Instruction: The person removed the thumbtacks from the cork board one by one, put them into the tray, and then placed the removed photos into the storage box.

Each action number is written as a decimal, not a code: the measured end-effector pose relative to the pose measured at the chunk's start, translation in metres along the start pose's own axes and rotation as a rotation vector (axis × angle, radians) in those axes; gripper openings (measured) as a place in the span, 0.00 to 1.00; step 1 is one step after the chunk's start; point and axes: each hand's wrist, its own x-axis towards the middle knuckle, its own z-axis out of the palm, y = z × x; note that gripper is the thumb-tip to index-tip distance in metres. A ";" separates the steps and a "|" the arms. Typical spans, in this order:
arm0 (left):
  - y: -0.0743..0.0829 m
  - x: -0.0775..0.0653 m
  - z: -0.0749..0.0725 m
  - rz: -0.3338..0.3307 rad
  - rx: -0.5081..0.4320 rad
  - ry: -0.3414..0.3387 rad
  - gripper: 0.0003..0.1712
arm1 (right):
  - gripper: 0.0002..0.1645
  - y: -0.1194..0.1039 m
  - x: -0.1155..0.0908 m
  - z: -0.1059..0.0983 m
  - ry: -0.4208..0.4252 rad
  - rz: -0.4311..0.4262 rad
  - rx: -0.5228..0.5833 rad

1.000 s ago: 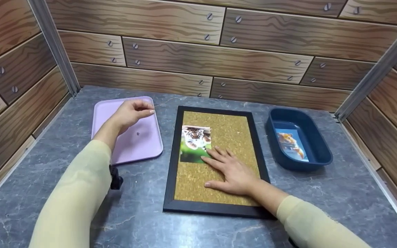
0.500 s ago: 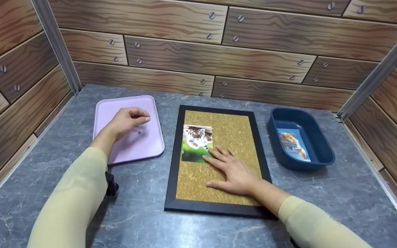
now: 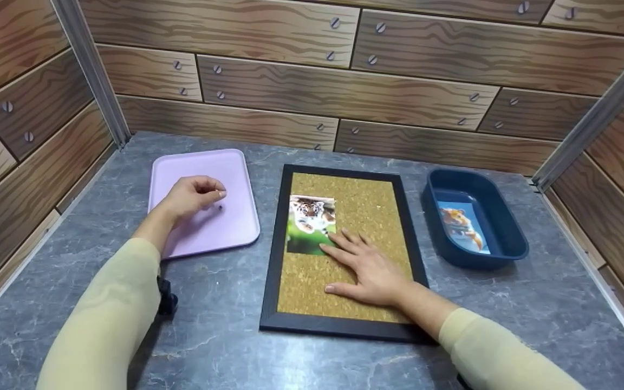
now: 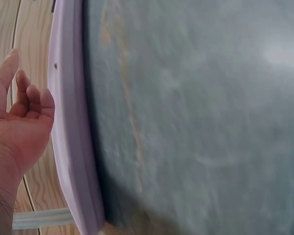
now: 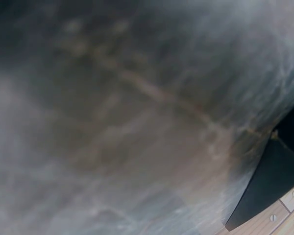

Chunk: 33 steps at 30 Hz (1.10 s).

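My left hand [image 3: 195, 197] hovers over the lilac tray [image 3: 236, 227], its fingers loosely bent and nothing seen between them. Just beyond the thumb, a tiny dark item [image 3: 220, 207] lies on the tray; it is too small to tell its kind. In the left wrist view the bent fingers [image 4: 34, 100] show beside the tray's rim, apart from that item. Spread flat, my right hand [image 3: 371, 273] rests on the black-framed cork board [image 3: 312, 287]. Its fingertips touch the lower right edge of a tiger photo [image 3: 311, 225] lying on the cork.
To the right of the board stands a dark blue plastic bin [image 3: 499, 216] with a hamster picture [image 3: 463, 227] inside. Wood-patterned panels [image 3: 268, 81] enclose the grey marbled table [image 3: 225, 336] at the back and both sides. The right wrist view is mostly blurred tabletop.
My left hand has moved down and left over the tray, closer to the tiny dark item. The right hand has stayed on the board and photo.
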 end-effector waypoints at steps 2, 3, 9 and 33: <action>-0.003 -0.002 -0.002 0.004 0.015 0.001 0.14 | 0.53 0.000 0.000 0.000 -0.002 0.002 0.000; -0.005 -0.002 -0.002 0.006 0.021 0.001 0.14 | 0.54 0.000 0.000 0.000 -0.002 0.003 0.000; -0.013 -0.005 -0.003 0.006 0.026 -0.006 0.14 | 0.54 0.000 0.000 0.001 0.002 0.004 0.000; -0.016 -0.013 0.005 0.058 0.101 -0.093 0.13 | 0.54 0.000 0.000 -0.001 0.003 -0.003 0.000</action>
